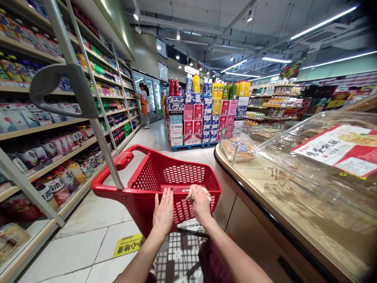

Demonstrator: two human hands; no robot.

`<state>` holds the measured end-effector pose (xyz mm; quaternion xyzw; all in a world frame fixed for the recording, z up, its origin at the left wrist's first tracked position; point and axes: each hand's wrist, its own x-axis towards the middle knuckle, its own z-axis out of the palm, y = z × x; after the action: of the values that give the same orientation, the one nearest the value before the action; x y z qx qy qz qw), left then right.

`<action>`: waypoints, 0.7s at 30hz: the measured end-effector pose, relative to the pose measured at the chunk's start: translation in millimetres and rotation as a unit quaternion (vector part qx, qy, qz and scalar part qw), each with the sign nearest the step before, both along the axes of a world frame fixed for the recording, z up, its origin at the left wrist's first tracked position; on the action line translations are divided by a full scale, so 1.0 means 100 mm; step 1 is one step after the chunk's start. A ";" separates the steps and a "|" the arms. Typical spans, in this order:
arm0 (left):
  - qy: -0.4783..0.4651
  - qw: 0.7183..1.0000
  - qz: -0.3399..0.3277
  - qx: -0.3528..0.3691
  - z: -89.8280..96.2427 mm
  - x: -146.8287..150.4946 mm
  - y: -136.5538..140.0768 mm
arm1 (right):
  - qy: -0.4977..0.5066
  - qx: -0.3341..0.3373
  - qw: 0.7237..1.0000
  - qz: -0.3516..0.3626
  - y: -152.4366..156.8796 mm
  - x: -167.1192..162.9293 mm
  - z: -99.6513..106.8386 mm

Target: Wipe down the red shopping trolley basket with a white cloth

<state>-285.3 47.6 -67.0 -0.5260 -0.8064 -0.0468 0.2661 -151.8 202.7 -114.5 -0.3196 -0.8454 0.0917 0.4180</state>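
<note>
In front of me stands a red plastic shopping cart [182,163] with perforated basket walls. My left hand [164,212] lies flat against the near side of the basket, its fingers stretched out. Over the near rim, my right hand [202,204] is closed around a crumpled whitish cloth [192,193], which touches the cart near its right end. A grey metal pole [100,137] rises from the handle side of the cart and carries a grey plastic loop [66,92]. The part of the cloth under my palm is hidden.
Drink shelves [79,157] line the left side. A wooden counter [235,188] with clear plastic bins stands close on the right. Stacked drink cartons [193,122] stand ahead. A person in orange [143,104] is by the fridges. A yellow wet-floor sticker [128,244] lies on the tiles.
</note>
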 end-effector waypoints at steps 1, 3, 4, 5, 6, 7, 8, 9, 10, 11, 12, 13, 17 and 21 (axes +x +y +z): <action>0.002 1.000 -0.003 -0.003 -0.01 0.02 0.03 | -0.015 0.013 0.999 0.030 0.01 0.01 0.00; 0.004 1.000 -0.007 -0.007 -0.04 0.04 0.05 | -0.023 0.012 0.999 0.027 0.07 0.08 0.00; 0.004 1.000 -0.009 -0.008 -0.05 0.05 0.06 | -0.012 0.001 1.000 -0.005 0.11 0.13 -0.01; 0.006 1.000 -0.012 -0.009 -0.07 0.06 0.07 | 0.004 -0.015 0.999 -0.046 0.15 0.17 -0.03; 0.007 1.000 -0.016 -0.009 -0.09 0.07 0.08 | 0.017 -0.026 0.996 -0.078 0.16 0.19 -0.05; 0.010 1.000 -0.023 -0.009 -0.10 0.09 0.10 | 0.024 -0.031 0.995 -0.093 0.16 0.18 -0.07; 0.013 0.999 -0.031 -0.008 -0.13 0.11 0.13 | 0.024 -0.030 0.995 -0.089 0.14 0.16 -0.08; 0.016 0.999 -0.041 -0.008 -0.15 0.13 0.15 | 0.016 -0.020 0.998 -0.064 0.11 0.12 -0.08; 0.018 0.999 -0.050 -0.008 -0.16 0.15 0.17 | 0.004 -0.006 1.000 -0.029 0.08 0.08 -0.08; 0.020 0.998 -0.056 -0.007 -0.18 0.16 0.19 | -0.006 0.006 1.000 0.002 0.06 0.07 -0.06; 0.019 0.998 -0.057 -0.006 -0.18 0.16 0.19 | -0.012 0.015 1.000 0.024 0.06 0.08 -0.04; 0.018 0.998 -0.052 -0.006 -0.18 0.15 0.18 | -0.014 0.020 0.999 0.035 0.08 0.11 -0.03; 0.011 1.000 -0.021 -0.012 -0.14 0.09 0.13 | 0.020 -0.010 0.998 -0.052 0.18 0.23 -0.03; 0.006 1.000 -0.011 -0.022 -0.09 0.08 0.11 | 0.002 -0.002 1.000 -0.009 0.02 -0.01 -0.09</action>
<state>-277.4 58.5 -76.1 -0.5411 -0.7994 -0.0290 0.2593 -152.7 205.1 -123.9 -0.3283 -0.8414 0.0903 0.4197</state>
